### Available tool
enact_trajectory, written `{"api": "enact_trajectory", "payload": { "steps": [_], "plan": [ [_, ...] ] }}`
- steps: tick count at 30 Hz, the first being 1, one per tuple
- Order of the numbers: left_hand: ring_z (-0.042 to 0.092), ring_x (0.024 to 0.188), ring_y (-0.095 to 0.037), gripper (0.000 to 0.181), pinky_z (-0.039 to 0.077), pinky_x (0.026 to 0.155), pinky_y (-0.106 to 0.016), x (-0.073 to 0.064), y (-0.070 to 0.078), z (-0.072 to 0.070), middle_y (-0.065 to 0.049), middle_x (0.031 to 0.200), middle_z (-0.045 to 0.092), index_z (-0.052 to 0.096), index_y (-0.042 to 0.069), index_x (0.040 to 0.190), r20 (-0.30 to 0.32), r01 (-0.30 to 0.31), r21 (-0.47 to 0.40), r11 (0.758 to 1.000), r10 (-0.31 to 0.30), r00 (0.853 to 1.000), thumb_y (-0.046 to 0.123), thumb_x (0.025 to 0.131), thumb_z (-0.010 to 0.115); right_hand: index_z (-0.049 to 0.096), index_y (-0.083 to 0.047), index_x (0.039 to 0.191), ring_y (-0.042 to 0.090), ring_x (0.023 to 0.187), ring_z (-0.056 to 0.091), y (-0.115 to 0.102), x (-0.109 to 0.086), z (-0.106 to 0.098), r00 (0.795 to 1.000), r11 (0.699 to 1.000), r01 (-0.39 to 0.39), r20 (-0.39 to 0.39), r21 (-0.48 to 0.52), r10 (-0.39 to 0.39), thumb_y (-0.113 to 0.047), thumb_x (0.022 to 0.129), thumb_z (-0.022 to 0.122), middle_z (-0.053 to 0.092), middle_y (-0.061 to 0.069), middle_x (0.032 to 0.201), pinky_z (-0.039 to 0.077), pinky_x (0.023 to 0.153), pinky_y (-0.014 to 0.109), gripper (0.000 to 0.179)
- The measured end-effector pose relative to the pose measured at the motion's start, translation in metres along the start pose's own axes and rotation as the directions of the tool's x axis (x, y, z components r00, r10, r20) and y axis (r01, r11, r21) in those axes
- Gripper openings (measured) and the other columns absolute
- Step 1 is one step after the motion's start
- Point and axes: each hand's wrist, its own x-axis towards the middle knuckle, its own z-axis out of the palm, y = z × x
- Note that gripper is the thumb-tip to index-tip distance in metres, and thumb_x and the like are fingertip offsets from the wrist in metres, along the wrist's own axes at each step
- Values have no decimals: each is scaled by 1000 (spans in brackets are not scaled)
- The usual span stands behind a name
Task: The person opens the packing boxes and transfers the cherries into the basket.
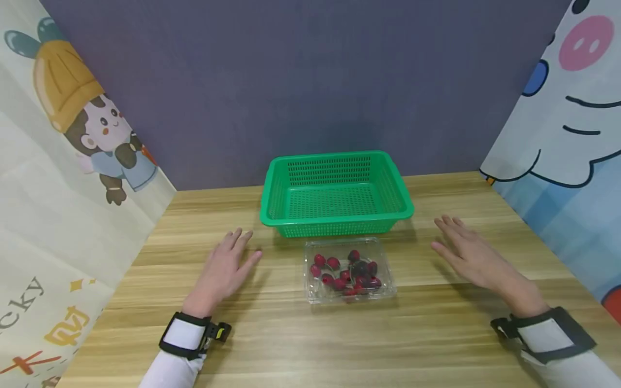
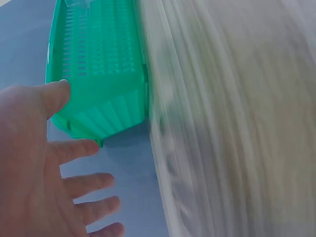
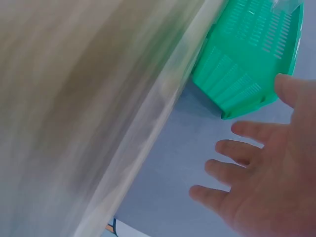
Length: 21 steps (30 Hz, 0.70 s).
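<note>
A clear plastic box [image 1: 315, 293] of dark red cherries [image 1: 339, 283] sits on the wooden table in the head view, lid side up. Right behind it stands a green slotted basket [image 1: 337, 222] with nothing inside. My left hand [image 1: 223, 269] hovers left of the box, fingers spread and holding nothing. On the other side, my right hand [image 1: 473, 258] is held out over the table with its fingers extended, also without anything in it. In the left wrist view the left hand [image 2: 39, 163] shows its palm near the basket's end; the right wrist view shows the right hand [image 3: 276, 163] likewise.
The wooden table [image 1: 271, 345] ends at a dark blue-grey wall panel [image 1: 310, 81] behind the basket. Printed cartoon curtains flank it, a cream one [image 1: 63, 226] on the left and a blue and white one [image 1: 563, 145] on the right.
</note>
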Motion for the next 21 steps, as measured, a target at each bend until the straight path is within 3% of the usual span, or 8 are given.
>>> {"api": "enact_trajectory", "payload": {
  "steps": [4,9,21],
  "plan": [
    [39,132,-42,58,31,103,-55,1,5,1,-24,143,41,49,2,142,-39,-37,-26,999,36,999,42,101,53,32,8,149,48,141,12,-5,4,0,1000,1000,17,16,16,-17,-38,106,43,17,29,152,12,110,58,64],
    [40,131,-39,59,29,106,-51,3,14,0,-23,141,43,49,3,142,-30,-55,-57,997,53,998,45,102,50,32,7,149,45,142,13,-10,7,-3,999,1000,10,43,25,-11,-40,105,44,17,27,154,15,109,58,65],
    [45,128,-33,59,33,104,-48,2,30,3,-16,139,46,51,5,140,-24,-120,-104,987,118,993,48,101,50,41,4,145,47,133,34,-31,9,0,996,996,88,-13,4,-88,-35,104,50,33,26,147,30,102,58,57]
  ]
}}
